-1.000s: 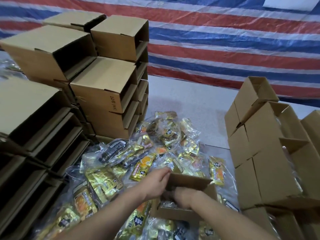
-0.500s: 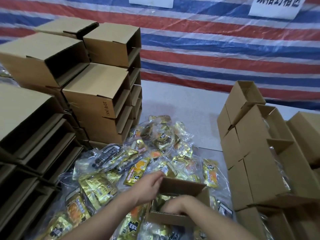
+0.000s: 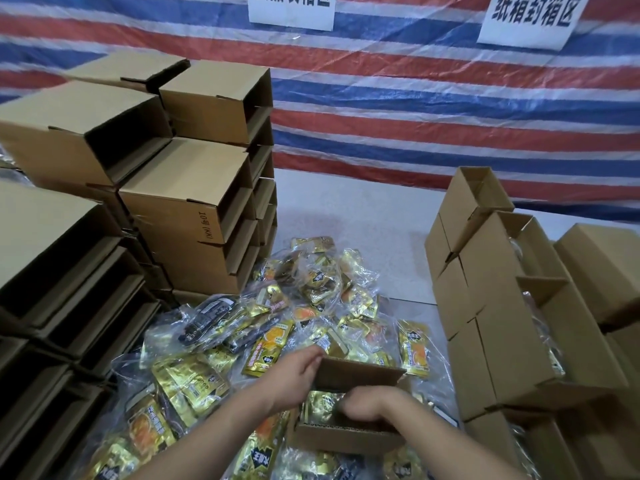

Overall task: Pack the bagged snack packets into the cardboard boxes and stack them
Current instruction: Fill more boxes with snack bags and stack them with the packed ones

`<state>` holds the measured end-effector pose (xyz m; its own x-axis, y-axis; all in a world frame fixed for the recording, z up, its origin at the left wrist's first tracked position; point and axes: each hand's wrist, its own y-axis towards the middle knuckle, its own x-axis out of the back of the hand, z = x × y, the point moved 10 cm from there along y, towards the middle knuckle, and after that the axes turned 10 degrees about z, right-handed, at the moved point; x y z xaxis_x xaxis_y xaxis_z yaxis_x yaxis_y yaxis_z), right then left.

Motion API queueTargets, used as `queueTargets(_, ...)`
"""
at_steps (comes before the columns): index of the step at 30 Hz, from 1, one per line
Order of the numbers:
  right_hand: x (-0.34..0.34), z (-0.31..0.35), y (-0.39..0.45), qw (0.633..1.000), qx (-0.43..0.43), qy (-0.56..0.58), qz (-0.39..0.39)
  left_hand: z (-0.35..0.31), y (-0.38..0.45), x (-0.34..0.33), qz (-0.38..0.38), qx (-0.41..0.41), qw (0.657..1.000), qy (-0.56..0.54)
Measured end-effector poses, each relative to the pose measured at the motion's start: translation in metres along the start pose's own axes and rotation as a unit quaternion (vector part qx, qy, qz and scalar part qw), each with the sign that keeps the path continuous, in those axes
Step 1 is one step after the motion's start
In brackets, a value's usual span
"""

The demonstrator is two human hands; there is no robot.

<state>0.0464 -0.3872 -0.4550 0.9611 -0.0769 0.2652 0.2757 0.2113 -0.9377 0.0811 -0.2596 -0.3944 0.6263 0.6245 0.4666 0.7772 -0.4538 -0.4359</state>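
An open cardboard box (image 3: 346,436) sits on the packet pile at the bottom centre. My left hand (image 3: 294,379) grips the box's upper left corner at its far flap. Inside the box, my right hand (image 3: 367,405) presses down on a clear bag of gold snack packets (image 3: 320,405). A pile of bagged gold and orange snack packets (image 3: 277,327) covers the table around the box. Packed open boxes (image 3: 502,323) stand stacked on the right.
Tall stacks of empty cardboard boxes (image 3: 194,209) lying on their sides fill the left side. A red, white and blue striped tarp (image 3: 415,116) hangs behind with two white signs (image 3: 291,10). A bare strip of white table (image 3: 353,216) lies between the stacks.
The view has tilted up, so the signs now show. My right hand has pushed deeper into the box onto the bag. My left hand stays on the box corner.
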Motion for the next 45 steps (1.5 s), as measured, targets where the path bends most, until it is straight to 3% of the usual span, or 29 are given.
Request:
queueTargets(4, 0.004, 0.002, -0.005, 0.999, 0.004, 0.03, -0.031, -0.002, 0.002, 0.001, 0.002, 0.003, 1.0, -0.006)
queueTargets(7, 0.022, 0.001, -0.032, 0.994, 0.057, 0.037, -0.091, -0.001, 0.003, 0.004, 0.012, 0.005, 1.0, -0.026)
queueTargets(11, 0.075, -0.003, -0.09, 0.94, 0.165, 0.163, -0.249, 0.0, 0.001, 0.005, 0.023, -0.003, 0.999, -0.022)
queueTargets(14, 0.102, -0.009, -0.112, 0.916, 0.151, 0.086, -0.363, -0.002, -0.001, 0.003, 0.024, -0.005, 1.0, -0.007)
queueTargets(19, 0.072, -0.019, -0.07, 0.953, 0.071, 0.014, -0.294, -0.002, -0.001, 0.012, 0.001, -0.005, 0.999, -0.048)
queueTargets(22, 0.069, -0.02, -0.066, 0.946, 0.072, 0.015, -0.316, 0.012, 0.0, 0.04, -0.061, 0.011, 0.996, -0.063)
queueTargets(25, 0.077, -0.02, -0.07, 0.936, 0.078, 0.003, -0.343, 0.039, -0.001, 0.083, -0.152, 0.081, 0.981, 0.091)
queueTargets(28, 0.085, -0.021, -0.074, 0.93, 0.079, 0.005, -0.358, 0.065, 0.002, 0.115, -0.181, 0.156, 0.934, 0.266)
queueTargets(31, 0.093, -0.018, -0.076, 0.928, 0.084, 0.016, -0.364, 0.075, 0.011, 0.123, -0.173, 0.167, 0.896, 0.372)
queueTargets(34, 0.099, -0.011, -0.08, 0.92, 0.095, 0.019, -0.38, 0.073, 0.027, 0.108, -0.151, 0.135, 0.891, 0.406)
queueTargets(39, 0.103, -0.001, -0.079, 0.918, 0.108, 0.029, -0.381, 0.081, 0.057, 0.056, -0.018, 0.126, 0.91, 0.395)
queueTargets(45, 0.105, -0.001, -0.077, 0.917, 0.109, 0.038, -0.382, 0.097, 0.07, 0.025, 0.102, 0.188, 0.879, 0.427)
